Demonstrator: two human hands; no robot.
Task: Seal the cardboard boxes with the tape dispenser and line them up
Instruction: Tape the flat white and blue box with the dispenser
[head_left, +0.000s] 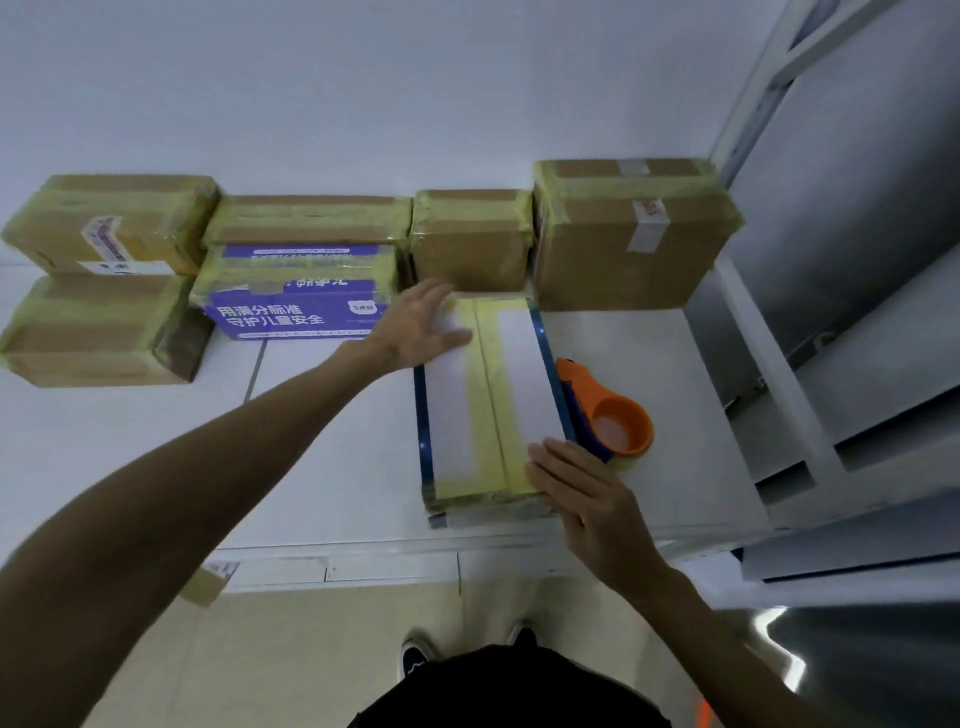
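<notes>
At the bottom edge a dark shoe (415, 657) stands on the pale floor, just short of the white desk (337, 441).

On the near right part of the desk lies the white box (524, 374), long side running away from the person, with blue edges and a band of yellowish tape down its middle seam that folds over the near end. The right hand (587, 499) lies flat on the near right corner of this box, fingers straight and held close together, with the fingertips on the lid and the palm hanging over the near edge. The orange tape dispenser (608, 410) rests on the desk just beside the box's right side, close to those fingertips; neither hand holds it.

The left arm reaches across the desk, and the left hand (421, 327) presses flat on the far left corner of the same box, fingers straight and slightly spread.

Beyond, sealed boxes stand in a row against the wall (363, 93). A large brown box (628, 260) is at the right end, and a smaller brown box (470, 249) is next to it, just behind the white box. Further left is a purple printed box (296, 306) with a flat brown box (311, 218) behind it. At the far left are two brown boxes, one (98, 332) in front of the other (109, 228). All carry yellowish tape.
</notes>
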